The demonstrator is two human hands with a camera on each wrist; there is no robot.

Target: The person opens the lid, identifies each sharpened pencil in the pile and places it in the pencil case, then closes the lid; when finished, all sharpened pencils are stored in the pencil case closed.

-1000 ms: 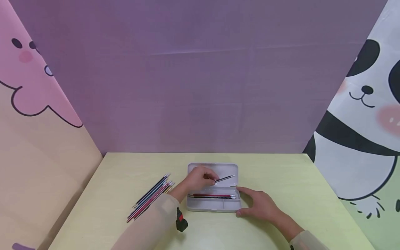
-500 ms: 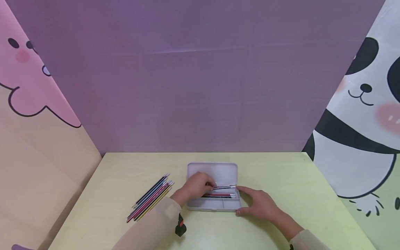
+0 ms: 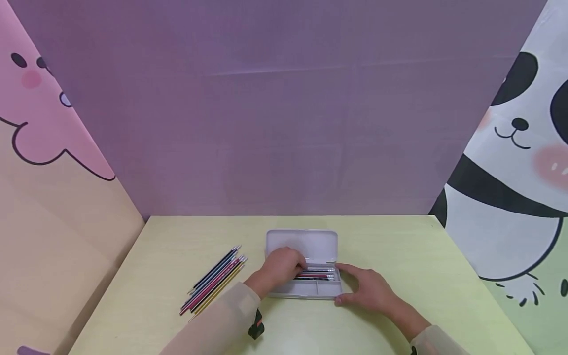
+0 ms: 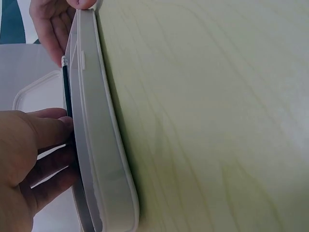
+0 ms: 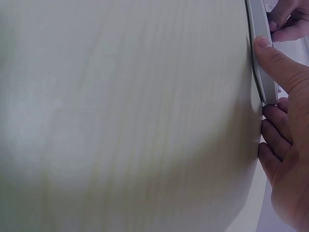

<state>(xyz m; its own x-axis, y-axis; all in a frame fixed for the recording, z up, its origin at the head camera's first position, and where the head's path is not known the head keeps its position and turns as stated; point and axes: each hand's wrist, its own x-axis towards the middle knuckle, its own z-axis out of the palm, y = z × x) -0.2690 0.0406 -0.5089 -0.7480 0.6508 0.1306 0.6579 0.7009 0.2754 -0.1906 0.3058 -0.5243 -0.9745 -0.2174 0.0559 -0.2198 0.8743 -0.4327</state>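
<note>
A pale pencil case (image 3: 288,295) lies on the table with its lid (image 3: 310,241) raised at the back. Several pencils (image 3: 321,276) rest lengthwise in its rear compartment. My left hand (image 3: 281,266) reaches into that compartment and pinches a dark pencil (image 4: 66,87) between thumb and fingers; its own fingers hide much of the pencil in the head view. At the right end of the case, my right hand (image 3: 370,291) holds it, thumb (image 5: 275,60) on the front corner and index finger near the hinge side. The front compartments of the case hold nothing visible.
Left of the case, a bundle of several coloured pencils (image 3: 215,281) lies slanted on the light wooden table (image 3: 390,241). A purple backdrop (image 3: 284,108) rises behind the table's far edge. Cartoon-printed panels stand on both sides.
My left hand has lowered the dark pencil from above the open lid down into the rear compartment, beside the other pencils. My right hand stays where it was on the case.
</note>
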